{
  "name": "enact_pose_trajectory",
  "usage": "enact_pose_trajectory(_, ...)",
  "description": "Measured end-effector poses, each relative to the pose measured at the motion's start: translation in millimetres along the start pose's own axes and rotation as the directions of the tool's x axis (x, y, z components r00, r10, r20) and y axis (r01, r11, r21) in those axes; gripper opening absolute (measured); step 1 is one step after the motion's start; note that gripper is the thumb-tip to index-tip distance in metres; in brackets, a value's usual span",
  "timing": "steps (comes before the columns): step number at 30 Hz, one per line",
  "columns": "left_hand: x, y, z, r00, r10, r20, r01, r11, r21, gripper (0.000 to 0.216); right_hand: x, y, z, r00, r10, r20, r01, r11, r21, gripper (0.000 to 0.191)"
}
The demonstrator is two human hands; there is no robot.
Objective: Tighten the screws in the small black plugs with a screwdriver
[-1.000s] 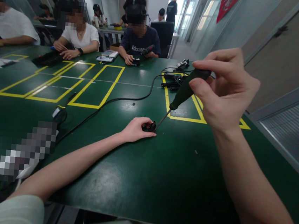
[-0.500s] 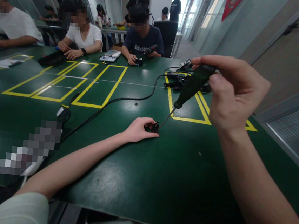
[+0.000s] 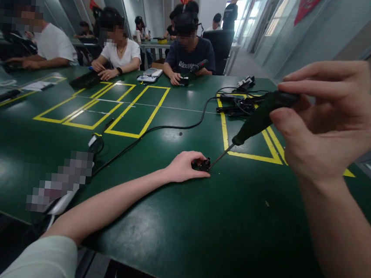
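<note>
My left hand point(image 3: 186, 166) rests on the green table, its thumb and fingers closed around a small black part point(image 3: 206, 163) with a short upright cylinder. What kind of part it is cannot be made out. In my right hand point(image 3: 325, 113) is a screwdriver point(image 3: 256, 118), gripped by the end of its dark green handle. The tool slants down to the left, and its thin metal shaft reaches the right side of the black part. Whether the tip sits in a screw is too small to see.
A black cable point(image 3: 163, 126) crosses the green table point(image 3: 169, 238) from a power strip point(image 3: 63, 201) at the left. Dark cables and parts point(image 3: 237, 104) lie in a heap near the yellow tape outlines. Several people sit along the far side, one point(image 3: 190, 54) handling a dark tool.
The whole view has shifted, so the scene sits further right. The screwdriver leans a little flatter, its tip still at the black part. My left hand keeps its hold.
</note>
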State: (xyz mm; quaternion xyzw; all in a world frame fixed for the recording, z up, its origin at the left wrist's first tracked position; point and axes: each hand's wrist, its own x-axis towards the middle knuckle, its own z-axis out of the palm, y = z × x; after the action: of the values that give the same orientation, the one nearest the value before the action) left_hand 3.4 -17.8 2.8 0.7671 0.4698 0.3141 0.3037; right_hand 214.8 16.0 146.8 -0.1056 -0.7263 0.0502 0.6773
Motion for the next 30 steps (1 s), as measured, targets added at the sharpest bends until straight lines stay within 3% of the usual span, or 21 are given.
enact_pose_trajectory(6,0.4,0.8,-0.3,1.0,0.0,0.005,0.0,1.0,0.003,0.033,-1.6,3.8,0.4,1.0,0.019,-0.009,-0.019,0.998,0.068,0.032)
enact_pose_trajectory(13,0.6,0.7,-1.3,1.0,0.013,0.009,-0.013,1.0,-0.005,0.033,1.2,-1.0,-2.1,1.0,0.011,-0.009,-0.011,1.0,-0.02,0.035)
enact_pose_trajectory(19,0.5,-1.3,-1.3,1.0,0.004,0.005,-0.004,1.0,-0.004,0.034,1.3,2.7,-0.6,1.0,-0.004,0.009,0.003,0.999,0.034,0.024)
enact_pose_trajectory(22,0.6,-1.9,-1.4,1.0,-0.002,0.009,0.002,1.0,-0.007,0.034,1.8,3.2,0.4,0.999,-0.028,-0.014,0.028,1.0,0.0,0.029)
enact_pose_trajectory(30,0.3,-0.5,-2.8,1.0,0.007,0.003,-0.007,1.0,-0.008,0.033,-1.4,1.6,-0.5,0.999,0.03,0.045,-0.033,0.996,0.086,0.028)
